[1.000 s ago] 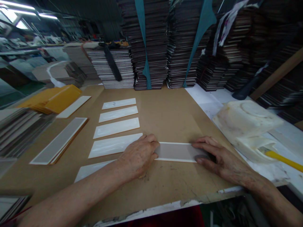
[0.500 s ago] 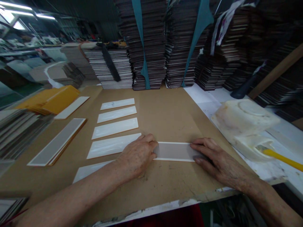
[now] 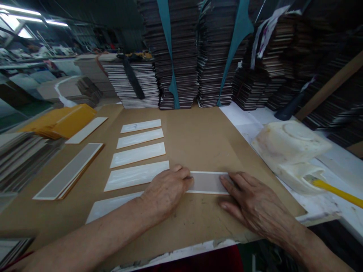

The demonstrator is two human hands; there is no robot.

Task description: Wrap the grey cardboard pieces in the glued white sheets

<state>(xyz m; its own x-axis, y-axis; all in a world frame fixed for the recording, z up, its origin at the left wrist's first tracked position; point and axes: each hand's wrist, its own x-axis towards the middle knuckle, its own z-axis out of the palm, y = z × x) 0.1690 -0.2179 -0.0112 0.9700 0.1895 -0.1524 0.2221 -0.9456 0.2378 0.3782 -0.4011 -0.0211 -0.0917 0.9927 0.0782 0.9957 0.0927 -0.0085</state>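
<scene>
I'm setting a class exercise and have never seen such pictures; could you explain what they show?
There is no machine here, just two bare hands: the left hand and right hand touch a grey, white-edged strip near opposite ends, on a brown board. Whether the left hand pinches it is unclear. Every picture comes from one camera worn on the person's head. White strips lie in a column to the left. On the right sits a whitish container, a yellow stick in its opening.

From my distant seat, I can read no word, number or brand in the head view. There is a small dark mark (image 3: 135, 125) on the farthest white strip (image 3: 147, 125) in the row on the worktop (image 3: 195, 139), but it is too small for me to make out.
</scene>
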